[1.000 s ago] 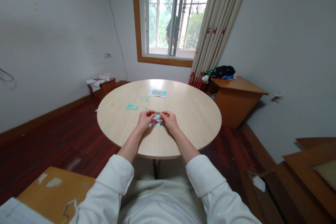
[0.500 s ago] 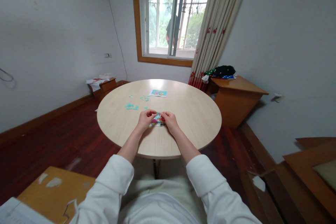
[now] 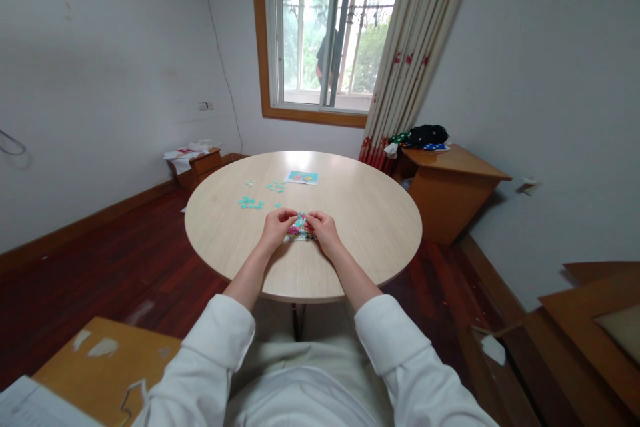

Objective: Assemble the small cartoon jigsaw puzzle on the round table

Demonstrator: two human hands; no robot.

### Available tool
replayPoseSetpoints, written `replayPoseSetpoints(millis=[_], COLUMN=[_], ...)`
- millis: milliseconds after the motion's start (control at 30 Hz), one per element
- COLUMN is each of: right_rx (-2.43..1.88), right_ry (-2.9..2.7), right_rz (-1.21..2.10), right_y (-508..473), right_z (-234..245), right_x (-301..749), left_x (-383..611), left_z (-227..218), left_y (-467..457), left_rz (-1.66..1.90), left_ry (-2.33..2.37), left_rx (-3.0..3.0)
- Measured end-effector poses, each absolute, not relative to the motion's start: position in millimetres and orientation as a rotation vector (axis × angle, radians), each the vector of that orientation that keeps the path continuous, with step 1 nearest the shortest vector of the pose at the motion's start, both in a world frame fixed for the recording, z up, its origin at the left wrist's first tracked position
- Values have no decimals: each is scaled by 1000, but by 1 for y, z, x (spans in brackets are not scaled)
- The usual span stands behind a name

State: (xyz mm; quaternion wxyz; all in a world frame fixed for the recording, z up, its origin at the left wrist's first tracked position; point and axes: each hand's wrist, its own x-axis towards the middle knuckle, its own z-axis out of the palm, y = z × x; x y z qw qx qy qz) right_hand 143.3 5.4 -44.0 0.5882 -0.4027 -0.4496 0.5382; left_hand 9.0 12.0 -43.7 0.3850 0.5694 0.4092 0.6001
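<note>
A partly assembled, many-coloured jigsaw puzzle (image 3: 301, 230) lies on the round table close to its front edge. My left hand (image 3: 277, 227) is at its left side, thumb and forefinger pinched together at the upper part. From the other side my right hand (image 3: 323, 228) pinches at the puzzle's upper right, its fingertips close to those of the left. Any single piece between the fingers is too small to make out. Loose turquoise puzzle pieces (image 3: 251, 203) lie in a group to the left, with more pieces (image 3: 276, 187) behind them. A picture sheet (image 3: 302, 177) rests farther back.
The pale round table (image 3: 370, 213) stands before me. At the back right, a wooden cabinet (image 3: 457, 173) carries a dark cloth heap (image 3: 427, 136). A wooden surface (image 3: 107, 353) is at lower left. Beyond the window, a person (image 3: 325, 57) is partly visible.
Both hands stay at the puzzle in nearly the same pose. The loose pieces and the picture sheet have not moved.
</note>
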Motion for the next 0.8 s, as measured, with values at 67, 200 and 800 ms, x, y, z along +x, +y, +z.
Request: replayPoseSetpoints(millis=[67, 200, 800], right_rx=[-934, -919, -925], right_ry=[-1053, -1074, -1126], right_rz=[1241, 1225, 1143], right_y=[5, 3, 1], right_z=[-44, -43, -42], right_x=[143, 142, 143], left_x=[9, 9, 9], left_z=[-43, -42, -45], left_y=[11, 10, 11], left_rz=[1525, 1532, 1486], left_ry=[1043, 1045, 1017], left_rx=[1443, 1425, 1311])
